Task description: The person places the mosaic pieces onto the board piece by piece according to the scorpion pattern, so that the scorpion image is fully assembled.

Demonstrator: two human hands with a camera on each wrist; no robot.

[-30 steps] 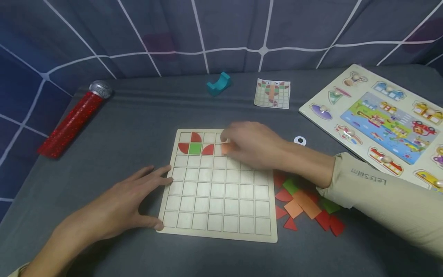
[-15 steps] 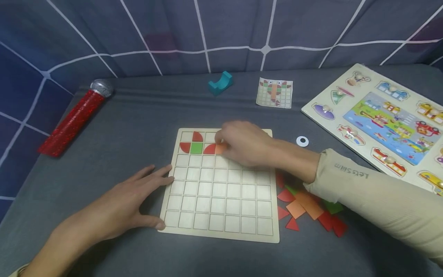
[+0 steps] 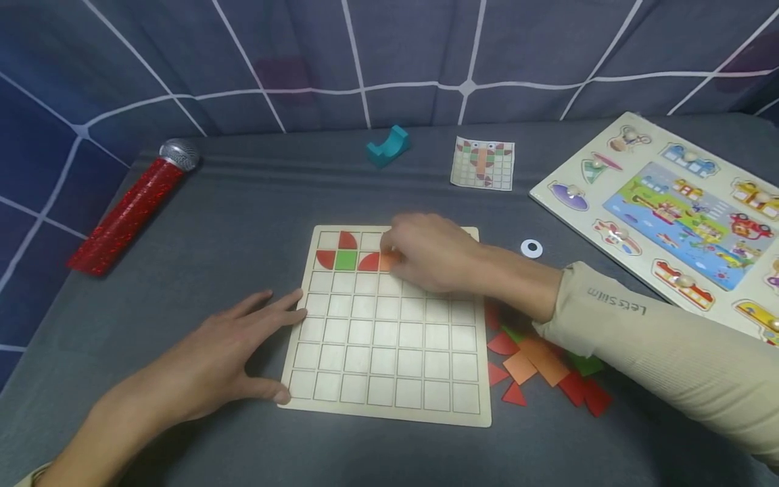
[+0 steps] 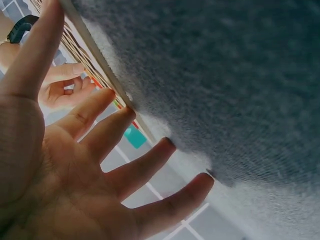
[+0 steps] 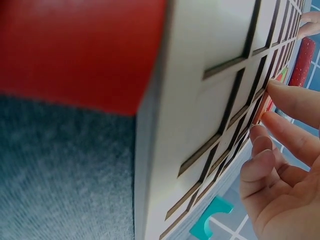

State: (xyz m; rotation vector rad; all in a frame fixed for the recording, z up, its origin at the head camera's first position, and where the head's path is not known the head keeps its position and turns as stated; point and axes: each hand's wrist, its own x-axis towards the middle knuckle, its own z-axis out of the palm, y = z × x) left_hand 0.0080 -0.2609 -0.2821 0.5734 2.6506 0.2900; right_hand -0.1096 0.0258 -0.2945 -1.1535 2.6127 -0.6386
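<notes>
A wooden grid board (image 3: 386, 418) lies flat on the dark cloth. My left hand (image 3: 209, 362) is spread along its left side, thumb near the lower corner and fingertips at the edge. My right hand (image 3: 432, 251) pinches an orange square tile (image 3: 389, 262) at the board's second row, as the right wrist view also shows at the fingertips. Left of that tile sit a green square tile (image 3: 345, 260) and red quarter-circle tiles (image 3: 368, 261) in their cells. The right hand covers part of the board's upper right.
Beside the board's right side lies a loose heap of red, green and orange pieces (image 3: 544, 362). A round eye piece (image 3: 531, 249), a pattern card (image 3: 483, 163), a teal arch block (image 3: 387, 146), a red microphone (image 3: 130, 213) and a knobbed puzzle board (image 3: 675, 210) surround it.
The right hand has shifted slightly left with the orange tile, which now sits right beside the red quarter-circle. The left hand has stayed at the board's edge.
</notes>
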